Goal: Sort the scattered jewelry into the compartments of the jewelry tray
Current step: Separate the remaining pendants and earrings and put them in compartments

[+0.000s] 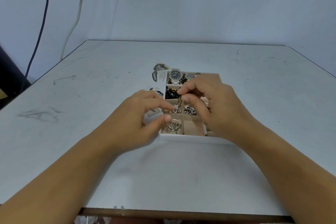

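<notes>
Head view. Jewelry tray (pixel 190 138) sits mid-worktop (pixel 91 96), white outer wall, tan-lined compartments. Your hands hide its right side.

Left column, far to near:
- silver watch (pixel 175 76) with a dark dial, lying face up
- black beads (pixel 171 94)
- gold and pearl pieces (pixel 168 110)
- silver tangle of rings (pixel 173 127)

Middle column:
- far: dark and gold bits (pixel 187 76), too small to name
- third row: second silver cluster (pixel 190 110)
- nearest: tan lining (pixel 193 127) showing

Your right hand (pixel 216 103) is over the tray's middle. Its thumb and index fingers pinch a gold chain (pixel 180 99) by the top end, and the other fingers are curled in. The chain hangs over the wall between the bead compartment and the gold-and-pearl one, with its lower end down among the gold and pearl pieces.

Your left hand (pixel 141 116) is at the tray's left edge. The index tip reaches into the gold-and-pearl compartment and touches the pieces there. The thumb tip sits over the wall of the nearest compartment, and the rest of the fingers are loosely bent. I can't tell whether that hand grips anything.

Loose jewelry (pixel 160 67) lies unsorted on the worktop, just off the tray's far-left corner. More loose bits (pixel 158 93) lie beside the bead compartment, partly behind your left hand. A small tan tag (pixel 151 113) lies under your left fingers.

A dark cable (pixel 43 16) and a white cable (pixel 80 5) run down the backdrop at left.
</notes>
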Demonstrator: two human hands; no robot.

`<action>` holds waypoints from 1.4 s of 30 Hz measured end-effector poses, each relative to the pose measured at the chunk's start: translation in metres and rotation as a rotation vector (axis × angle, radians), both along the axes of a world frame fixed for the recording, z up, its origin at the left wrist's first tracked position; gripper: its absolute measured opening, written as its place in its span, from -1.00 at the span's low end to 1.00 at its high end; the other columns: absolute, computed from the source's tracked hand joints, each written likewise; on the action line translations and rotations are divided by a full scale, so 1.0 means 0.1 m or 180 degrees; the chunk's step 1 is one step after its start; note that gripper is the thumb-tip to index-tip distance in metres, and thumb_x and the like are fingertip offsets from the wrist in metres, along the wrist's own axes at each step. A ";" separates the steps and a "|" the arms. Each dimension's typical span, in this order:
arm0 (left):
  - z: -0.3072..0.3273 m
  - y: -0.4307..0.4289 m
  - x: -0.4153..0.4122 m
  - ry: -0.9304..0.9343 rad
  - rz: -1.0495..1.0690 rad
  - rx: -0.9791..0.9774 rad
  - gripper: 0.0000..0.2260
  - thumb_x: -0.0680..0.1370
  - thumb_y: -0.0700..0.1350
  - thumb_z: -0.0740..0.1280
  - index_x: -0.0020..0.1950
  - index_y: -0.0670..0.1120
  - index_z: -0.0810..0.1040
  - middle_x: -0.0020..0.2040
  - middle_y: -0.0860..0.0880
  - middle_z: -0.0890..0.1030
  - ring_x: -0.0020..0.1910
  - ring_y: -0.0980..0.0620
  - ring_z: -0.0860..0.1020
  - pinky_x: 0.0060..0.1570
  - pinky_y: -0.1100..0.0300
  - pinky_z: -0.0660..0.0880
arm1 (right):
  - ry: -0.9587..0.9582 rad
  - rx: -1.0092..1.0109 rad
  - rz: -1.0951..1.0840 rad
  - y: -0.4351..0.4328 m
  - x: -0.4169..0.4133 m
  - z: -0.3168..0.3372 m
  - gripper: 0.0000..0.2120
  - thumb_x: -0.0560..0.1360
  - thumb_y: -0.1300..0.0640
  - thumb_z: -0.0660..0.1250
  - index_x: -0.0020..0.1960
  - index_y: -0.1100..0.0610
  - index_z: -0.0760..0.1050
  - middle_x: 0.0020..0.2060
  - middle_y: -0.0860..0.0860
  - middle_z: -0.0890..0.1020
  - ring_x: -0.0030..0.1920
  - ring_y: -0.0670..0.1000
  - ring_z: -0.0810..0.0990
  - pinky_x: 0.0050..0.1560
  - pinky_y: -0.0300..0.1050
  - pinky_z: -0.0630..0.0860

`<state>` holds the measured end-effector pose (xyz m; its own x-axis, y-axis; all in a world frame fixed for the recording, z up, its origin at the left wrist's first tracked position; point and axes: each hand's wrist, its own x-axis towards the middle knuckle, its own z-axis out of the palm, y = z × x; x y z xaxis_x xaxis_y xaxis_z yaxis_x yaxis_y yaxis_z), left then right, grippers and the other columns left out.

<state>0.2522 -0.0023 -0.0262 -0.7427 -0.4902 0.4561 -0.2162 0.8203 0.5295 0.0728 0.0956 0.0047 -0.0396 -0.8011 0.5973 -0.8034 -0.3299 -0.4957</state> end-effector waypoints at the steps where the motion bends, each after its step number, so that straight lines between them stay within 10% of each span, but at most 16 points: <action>1: 0.01 -0.02 0.02 -0.0041 0.0004 -0.0013 -0.78 0.49 0.07 0.36 0.11 0.10 0.62 0.00 0.17 0.59 0.08 0.11 0.54 0.06 0.09 0.48 | 0.0024 0.0037 0.0044 0.00 0.00 0.00 -0.90 0.49 0.27 0.32 -0.03 0.13 0.57 -0.21 -0.21 0.51 -0.14 -0.19 0.50 -0.11 -0.40 0.41; 9: 0.02 -0.03 0.05 -0.0209 0.0175 0.0024 -0.67 0.46 0.17 0.36 0.19 0.13 0.57 0.09 0.21 0.54 0.13 0.21 0.52 0.09 0.12 0.49 | 0.0004 0.0342 0.0321 0.02 -0.01 -0.02 -0.89 0.47 0.26 0.36 -0.02 0.14 0.57 -0.19 -0.06 0.60 -0.16 -0.09 0.55 -0.13 -0.16 0.49; 20: 0.08 -0.04 0.13 -0.0521 -0.0032 -0.0127 -0.47 0.38 0.28 0.37 0.28 0.07 0.52 0.24 0.22 0.49 0.25 0.29 0.44 0.23 0.20 0.43 | -0.0074 0.0620 0.0404 0.03 0.01 -0.06 -0.91 0.46 0.22 0.39 -0.04 0.11 0.58 -0.21 -0.13 0.63 -0.17 -0.14 0.59 -0.13 -0.31 0.50; 32: 0.10 -0.03 0.13 -0.0633 0.0009 -0.0142 -0.44 0.38 0.32 0.34 0.29 0.08 0.52 0.26 0.22 0.48 0.26 0.30 0.42 0.24 0.24 0.41 | 0.1375 0.0884 -0.0057 0.01 0.00 -0.09 -0.70 0.47 -0.19 0.15 -0.10 -0.14 0.63 -0.17 -0.18 0.44 -0.07 -0.05 0.29 -0.04 -0.12 0.23; 42: 0.28 -0.20 0.89 -0.1266 0.0557 -0.0625 -0.35 0.33 0.44 0.23 0.32 0.15 0.46 0.28 0.28 0.44 0.39 0.34 0.23 0.32 0.28 0.21 | 0.1421 0.0918 0.0302 -0.09 0.23 0.09 -0.74 0.47 -0.06 0.21 0.08 -0.07 0.57 -0.11 -0.10 0.50 -0.04 -0.01 0.42 0.05 0.00 0.42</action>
<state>0.3413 -0.0221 0.0019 -0.7925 -0.5566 0.2495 -0.5146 0.8297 0.2163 0.0954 0.0862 0.0141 0.2485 -0.9227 0.2946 -0.9300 -0.3123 -0.1939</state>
